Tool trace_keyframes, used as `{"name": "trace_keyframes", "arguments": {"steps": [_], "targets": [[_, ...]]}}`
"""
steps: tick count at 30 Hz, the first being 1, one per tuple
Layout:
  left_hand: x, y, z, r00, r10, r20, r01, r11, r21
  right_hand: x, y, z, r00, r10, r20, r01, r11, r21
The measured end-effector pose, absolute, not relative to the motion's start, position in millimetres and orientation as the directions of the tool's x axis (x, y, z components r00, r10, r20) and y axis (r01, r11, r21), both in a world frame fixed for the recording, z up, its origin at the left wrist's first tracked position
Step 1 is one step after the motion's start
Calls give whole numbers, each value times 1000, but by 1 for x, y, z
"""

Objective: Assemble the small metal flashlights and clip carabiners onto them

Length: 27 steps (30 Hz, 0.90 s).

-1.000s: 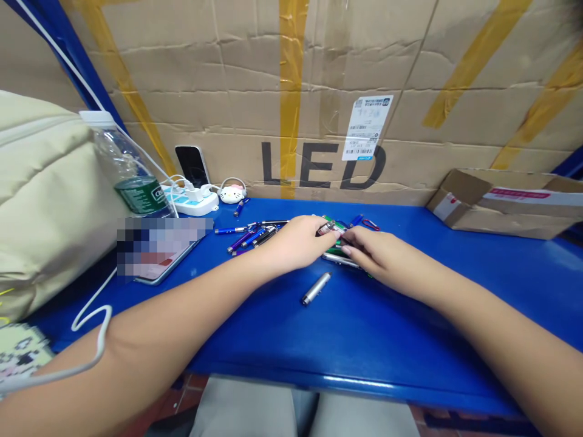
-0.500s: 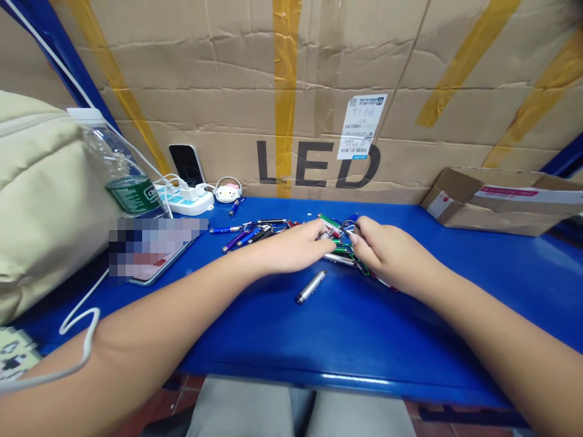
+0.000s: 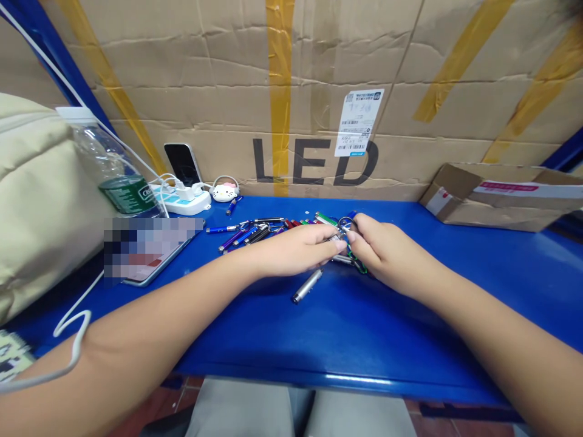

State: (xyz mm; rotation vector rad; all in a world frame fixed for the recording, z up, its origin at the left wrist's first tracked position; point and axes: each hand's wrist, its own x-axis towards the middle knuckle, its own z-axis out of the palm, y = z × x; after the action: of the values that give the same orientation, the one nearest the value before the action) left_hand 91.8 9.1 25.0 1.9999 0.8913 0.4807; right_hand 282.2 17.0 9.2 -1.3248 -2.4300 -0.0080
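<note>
metal ring (image 3: 345, 220) | just right of frame centre | right hand (image 3: 387, 252) pinches it; left hand (image 3: 291, 247) pinches small metal fitting (image 3: 341, 233), partly hidden | likely light, stiff, slick; best gripped at rim | silver penlight (image 3: 306, 286) lies just below centre, near left hand

Between the left forearm (image 3: 182, 297) and right forearm (image 3: 478, 309), a hand could pass over the blue tabletop (image 3: 319, 343) short of the silver penlight (image 3: 307, 286); the LED carton (image 3: 223, 91) blocks the back, the open cardboard box (image 3: 510, 213) the right.
</note>
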Motion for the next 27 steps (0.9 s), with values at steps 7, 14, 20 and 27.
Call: {"name": "trace_keyframes", "arguments": {"steps": [7, 14, 20, 27], "targets": [[93, 9, 23, 645, 763, 42, 418, -399, 816, 279, 14, 12, -485, 829, 278, 832, 536, -147], [89, 21, 18, 565, 817, 116, 367, -375, 852, 283, 18, 10, -448, 839, 308, 831, 518, -203], [58, 48, 26, 287, 918, 273, 716, -395, 576, 295, 29, 13, -350, 882, 315, 822, 451, -349], [51, 52, 26, 326, 937, 125, 769, -340, 541, 293, 36, 5, -278, 927, 253, 698, 375, -610]]}}
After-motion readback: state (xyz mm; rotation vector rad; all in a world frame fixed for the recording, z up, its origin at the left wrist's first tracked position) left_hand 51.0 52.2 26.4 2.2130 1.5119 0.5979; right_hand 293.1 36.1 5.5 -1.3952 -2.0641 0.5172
